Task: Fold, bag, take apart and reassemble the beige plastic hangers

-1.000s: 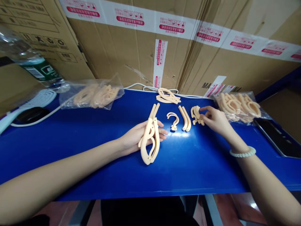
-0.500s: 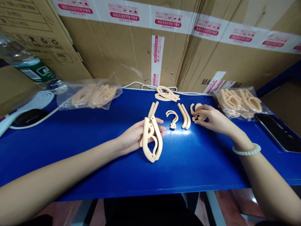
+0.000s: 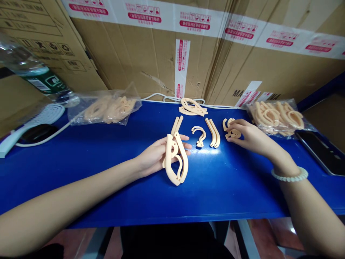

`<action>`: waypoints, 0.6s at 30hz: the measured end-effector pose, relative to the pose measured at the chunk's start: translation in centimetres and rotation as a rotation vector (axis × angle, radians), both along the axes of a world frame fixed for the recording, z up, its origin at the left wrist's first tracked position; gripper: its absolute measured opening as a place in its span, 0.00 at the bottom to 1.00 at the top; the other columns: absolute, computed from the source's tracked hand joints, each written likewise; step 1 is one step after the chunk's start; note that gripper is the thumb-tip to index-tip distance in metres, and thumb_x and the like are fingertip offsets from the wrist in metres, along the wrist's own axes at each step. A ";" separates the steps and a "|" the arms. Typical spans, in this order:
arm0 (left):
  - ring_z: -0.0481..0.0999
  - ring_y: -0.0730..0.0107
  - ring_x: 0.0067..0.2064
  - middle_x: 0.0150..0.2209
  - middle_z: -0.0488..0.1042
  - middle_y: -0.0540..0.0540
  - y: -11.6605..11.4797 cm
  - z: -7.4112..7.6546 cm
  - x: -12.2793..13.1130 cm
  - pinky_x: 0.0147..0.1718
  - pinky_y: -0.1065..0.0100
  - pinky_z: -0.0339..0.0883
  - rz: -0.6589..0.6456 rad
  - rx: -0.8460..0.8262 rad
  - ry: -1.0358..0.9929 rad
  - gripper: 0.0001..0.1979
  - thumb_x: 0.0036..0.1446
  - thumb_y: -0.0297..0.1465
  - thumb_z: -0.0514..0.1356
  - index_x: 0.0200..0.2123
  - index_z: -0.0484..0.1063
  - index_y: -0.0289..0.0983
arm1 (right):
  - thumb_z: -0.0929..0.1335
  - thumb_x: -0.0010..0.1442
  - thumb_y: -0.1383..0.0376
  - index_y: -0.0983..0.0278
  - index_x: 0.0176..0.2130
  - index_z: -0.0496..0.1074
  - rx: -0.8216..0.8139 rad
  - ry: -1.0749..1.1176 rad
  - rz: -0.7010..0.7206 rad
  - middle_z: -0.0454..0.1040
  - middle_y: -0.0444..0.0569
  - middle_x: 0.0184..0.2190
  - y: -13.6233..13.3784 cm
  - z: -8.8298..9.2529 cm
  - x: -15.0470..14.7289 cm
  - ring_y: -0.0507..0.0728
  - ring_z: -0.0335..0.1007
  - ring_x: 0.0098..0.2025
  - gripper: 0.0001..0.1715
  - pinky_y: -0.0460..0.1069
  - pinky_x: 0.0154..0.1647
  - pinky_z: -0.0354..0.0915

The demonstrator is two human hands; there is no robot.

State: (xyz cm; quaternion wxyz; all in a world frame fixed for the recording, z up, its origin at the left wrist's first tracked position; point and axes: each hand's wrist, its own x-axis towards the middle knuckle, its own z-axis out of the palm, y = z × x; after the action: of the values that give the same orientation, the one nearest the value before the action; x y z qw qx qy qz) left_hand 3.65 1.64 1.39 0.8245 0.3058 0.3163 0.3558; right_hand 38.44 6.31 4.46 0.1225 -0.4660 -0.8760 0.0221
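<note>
My left hand (image 3: 155,155) holds a beige plastic folding hanger (image 3: 169,160), its arms folded together into a narrow loop. The hanger rests across the fingers, which reach out beneath it. Over on the right, my right hand (image 3: 249,138) has its thumb and fingers curled around a cluster of small beige hanger pieces (image 3: 234,133); the hand covers part of the cluster. Between the hands lie beige hanger hooks (image 3: 199,136) and a pair of curved hanger arms (image 3: 212,133). Just beyond my left hand are two more straight-looking arm pieces (image 3: 177,125).
A pile of beige hanger parts (image 3: 192,107) lies at the back of the blue table (image 3: 107,194). Clear bags of parts (image 3: 107,108) stand left and right. A bottle (image 3: 44,77), hairbrush (image 3: 50,114), phone (image 3: 319,151), white cable and cardboard boxes (image 3: 151,54) surround the work area.
My right hand has moved slightly to the right, and the small pieces under it have shifted a little with it. My left hand still holds the hanger. The camera view has shifted slightly.
</note>
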 end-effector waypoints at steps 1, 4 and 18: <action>0.84 0.63 0.42 0.42 0.83 0.41 0.0 0.1 0.0 0.42 0.66 0.77 0.003 -0.005 -0.002 0.14 0.64 0.20 0.54 0.45 0.78 0.35 | 0.69 0.64 0.61 0.64 0.46 0.75 0.054 0.022 -0.003 0.73 0.59 0.47 -0.3 0.2 -0.5 0.67 0.73 0.49 0.12 0.61 0.53 0.71; 0.83 0.63 0.43 0.42 0.82 0.40 0.0 0.3 0.1 0.41 0.67 0.77 0.006 -0.004 -0.006 0.14 0.63 0.20 0.56 0.45 0.79 0.34 | 0.67 0.68 0.64 0.63 0.49 0.73 0.246 0.147 0.056 0.73 0.59 0.50 -1.9 0.9 -3.2 0.67 0.72 0.52 0.10 0.63 0.54 0.70; 0.80 0.65 0.36 0.35 0.80 0.41 -0.1 -0.2 0.4 0.42 0.61 0.77 0.125 -0.048 -0.071 0.12 0.66 0.33 0.60 0.48 0.78 0.33 | 0.62 0.73 0.74 0.67 0.44 0.76 0.357 0.069 0.653 0.79 0.51 0.48 -8.5 -1.5 -12.0 0.60 0.69 0.57 0.14 0.60 0.61 0.67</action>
State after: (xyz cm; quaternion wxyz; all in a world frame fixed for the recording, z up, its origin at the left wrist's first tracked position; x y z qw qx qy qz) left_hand 4.01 1.56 1.15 0.8184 0.2528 0.3138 0.4097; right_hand 26.45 -2.16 2.92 0.2179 -0.1324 -0.9638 -0.0775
